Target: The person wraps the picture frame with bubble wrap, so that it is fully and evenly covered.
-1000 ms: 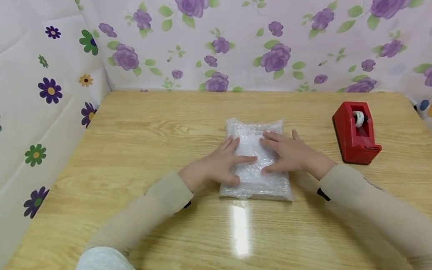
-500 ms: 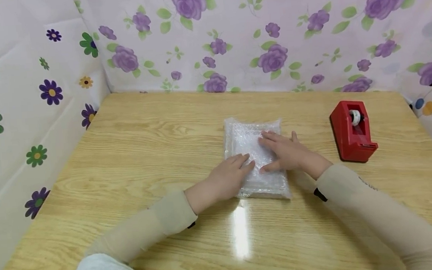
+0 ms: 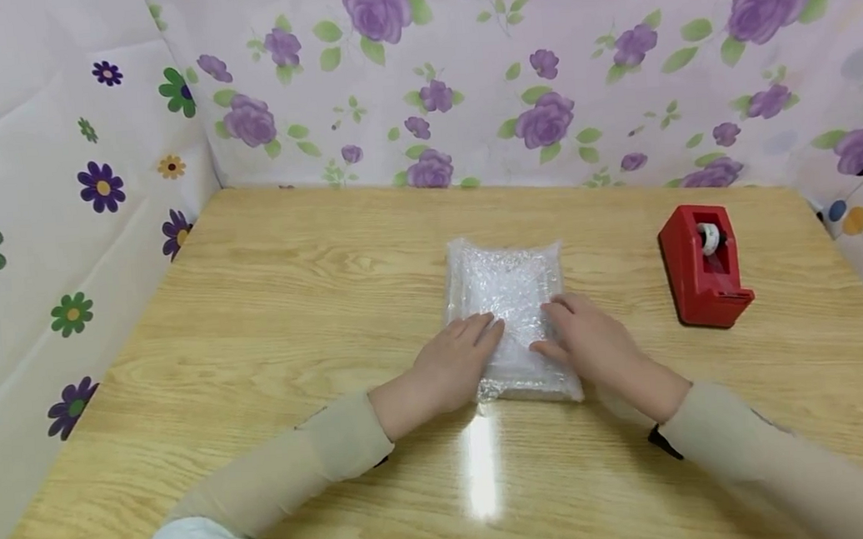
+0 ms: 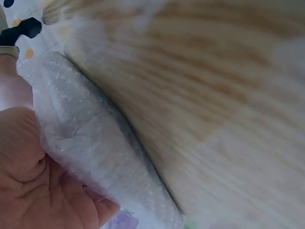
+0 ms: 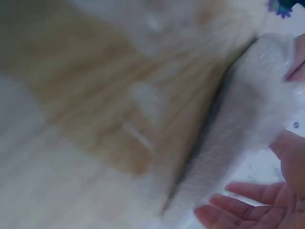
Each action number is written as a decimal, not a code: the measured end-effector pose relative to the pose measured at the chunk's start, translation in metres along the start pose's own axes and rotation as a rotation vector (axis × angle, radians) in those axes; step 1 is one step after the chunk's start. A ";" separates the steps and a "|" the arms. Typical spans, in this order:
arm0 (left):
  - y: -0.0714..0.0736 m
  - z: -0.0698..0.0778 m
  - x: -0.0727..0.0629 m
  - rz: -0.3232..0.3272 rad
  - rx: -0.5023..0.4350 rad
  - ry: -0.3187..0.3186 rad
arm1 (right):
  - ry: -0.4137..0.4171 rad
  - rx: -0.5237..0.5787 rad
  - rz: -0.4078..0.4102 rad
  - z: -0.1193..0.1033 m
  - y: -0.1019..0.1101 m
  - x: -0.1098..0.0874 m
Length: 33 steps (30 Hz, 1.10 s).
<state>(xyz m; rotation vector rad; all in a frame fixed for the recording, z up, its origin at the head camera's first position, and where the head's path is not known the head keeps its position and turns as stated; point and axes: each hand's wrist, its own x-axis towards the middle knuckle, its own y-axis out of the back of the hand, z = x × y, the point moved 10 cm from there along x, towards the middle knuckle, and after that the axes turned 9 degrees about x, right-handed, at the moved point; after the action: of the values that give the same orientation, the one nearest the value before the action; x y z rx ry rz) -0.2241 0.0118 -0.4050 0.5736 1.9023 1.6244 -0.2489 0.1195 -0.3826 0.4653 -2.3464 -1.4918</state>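
A flat rectangular package in clear bubble wrap (image 3: 509,277) lies on the wooden table. My left hand (image 3: 449,367) rests on its near left part, fingers extended over the top. My right hand (image 3: 596,348) touches the right side, thumb and fingers reaching onto the wrap. The left wrist view has the left palm (image 4: 45,191) against the top of the bubble-wrapped package (image 4: 95,129), which sits on the table. In the right wrist view, the right hand's fingers (image 5: 248,212) are spread by the edge of the wrap (image 5: 224,138). What the wrap contains cannot be made out.
A red tape dispenser (image 3: 705,271) with a white roll stands to the right of the package. The wooden table (image 3: 311,261) backs onto a flower-printed sheet (image 3: 481,116). Another printed sheet (image 3: 29,214) hangs along the left side.
My left hand moved down from the package's upper left to its near left part. Lately the right hand slid toward the right edge and nearer to me. The package stays about in place.
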 end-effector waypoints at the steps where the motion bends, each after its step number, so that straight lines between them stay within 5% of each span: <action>1: 0.000 0.000 0.000 0.000 0.007 0.000 | -0.025 0.011 0.002 0.000 0.003 -0.004; 6: -0.001 -0.002 -0.002 -0.026 -0.001 0.009 | -0.118 0.019 -0.072 -0.004 0.007 -0.030; 10: -0.001 -0.004 -0.003 -0.039 -0.023 0.019 | -0.131 -0.030 -0.162 -0.006 -0.003 -0.047; 13: -0.001 -0.003 -0.003 -0.025 -0.021 0.007 | -0.109 -0.071 -0.156 -0.007 -0.007 -0.052; 24: 0.001 0.001 -0.004 0.043 0.015 -0.016 | 0.101 -0.210 0.012 -0.033 -0.003 -0.057; 33: 0.000 0.003 -0.004 0.044 0.020 -0.007 | 0.295 -0.456 0.100 -0.059 -0.009 -0.065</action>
<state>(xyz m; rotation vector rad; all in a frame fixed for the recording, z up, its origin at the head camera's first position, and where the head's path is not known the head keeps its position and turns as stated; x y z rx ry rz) -0.2194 0.0113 -0.4043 0.6324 1.9152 1.6306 -0.1646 0.0963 -0.3734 0.4069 -1.7139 -1.7097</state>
